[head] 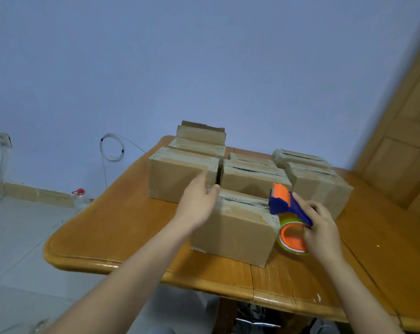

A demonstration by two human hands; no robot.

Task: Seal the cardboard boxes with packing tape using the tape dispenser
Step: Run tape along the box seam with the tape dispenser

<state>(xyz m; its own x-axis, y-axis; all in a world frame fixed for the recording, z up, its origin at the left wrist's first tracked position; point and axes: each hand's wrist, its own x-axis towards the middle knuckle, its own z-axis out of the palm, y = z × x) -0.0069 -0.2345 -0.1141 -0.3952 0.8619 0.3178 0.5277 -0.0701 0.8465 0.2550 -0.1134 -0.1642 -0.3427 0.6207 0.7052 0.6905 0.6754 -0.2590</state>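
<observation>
Nearest box [235, 225] at bench [107, 227] front, right hand [322, 230] gripped blue-orange tape dispenser [285, 203] at box's right top edge, left hand [198, 204] pressed straight fingers on its left end, more boxes [177, 174] behind

Head-worn view, angled down, close over table [119, 213]

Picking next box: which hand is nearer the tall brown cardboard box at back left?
Left. The left hand is at the front right corner of the tall brown cardboard box; the right hand grips the blue tape dispenser farther right.
</observation>
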